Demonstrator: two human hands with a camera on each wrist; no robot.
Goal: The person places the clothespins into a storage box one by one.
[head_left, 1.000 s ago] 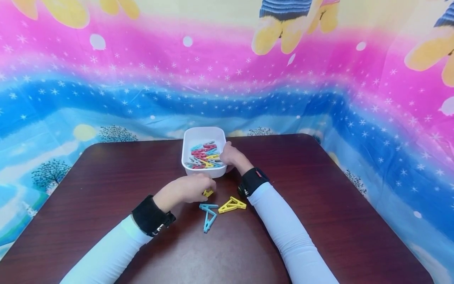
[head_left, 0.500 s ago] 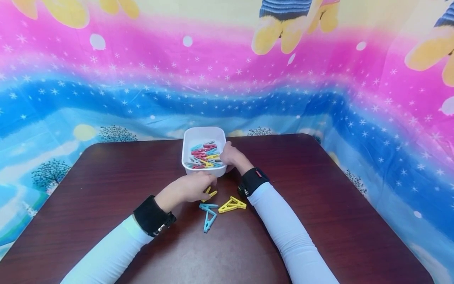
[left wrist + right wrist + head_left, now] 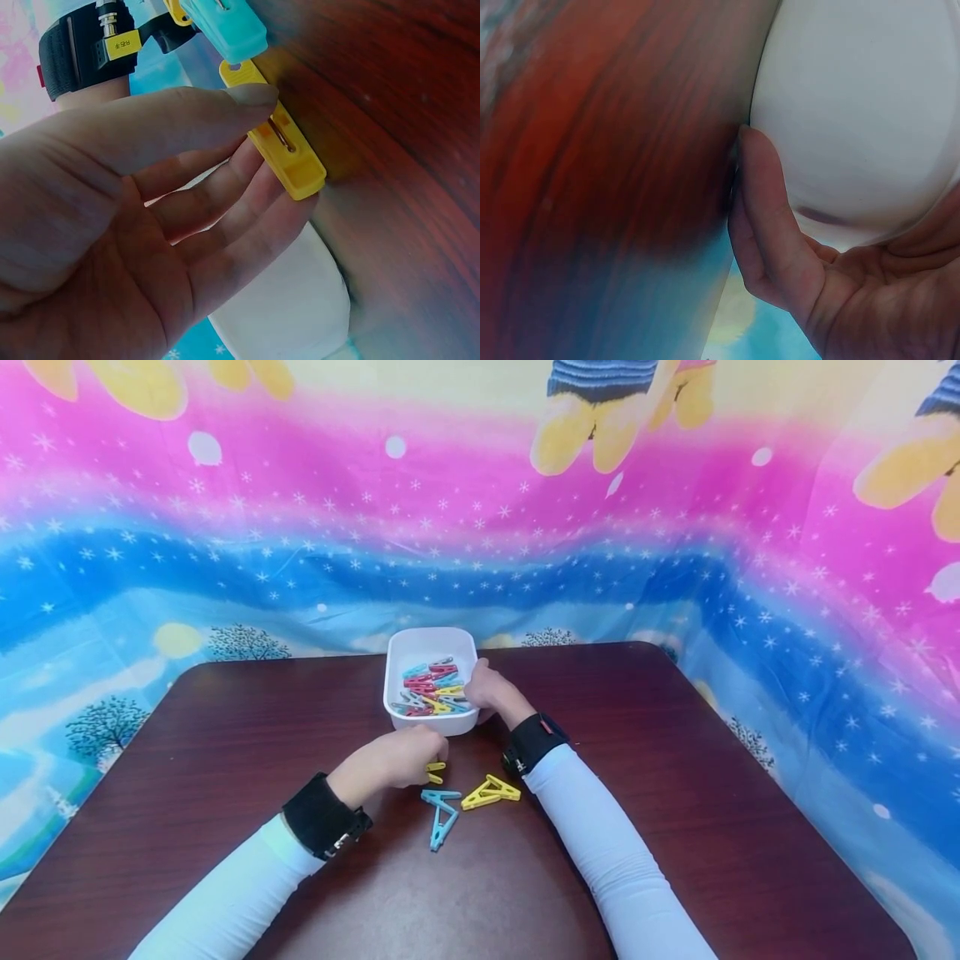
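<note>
My left hand [image 3: 393,757] pinches a yellow clothespin [image 3: 300,169] just in front of the white plastic box [image 3: 401,652]. In the left wrist view the thumb lies over the clothespin and the fingers are on its other side. At the box's right side, my right hand [image 3: 495,689] holds the wall; the right wrist view has its fingers low against the box [image 3: 855,105]. Red, yellow, blue and white clothespins [image 3: 435,689] fill the near part of the box. Closer to me lie light-blue clothespins [image 3: 442,833] and yellow clothespins [image 3: 491,793].
The dark reddish-brown table [image 3: 285,718] has rounded far corners. Behind it and along the sides hangs a printed cloth [image 3: 480,518]. The box stands near the far edge.
The left hand has shifted slightly, and the yellow clothespin in its fingers has turned and shows at a different angle. The right hand and the box have stayed put.
</note>
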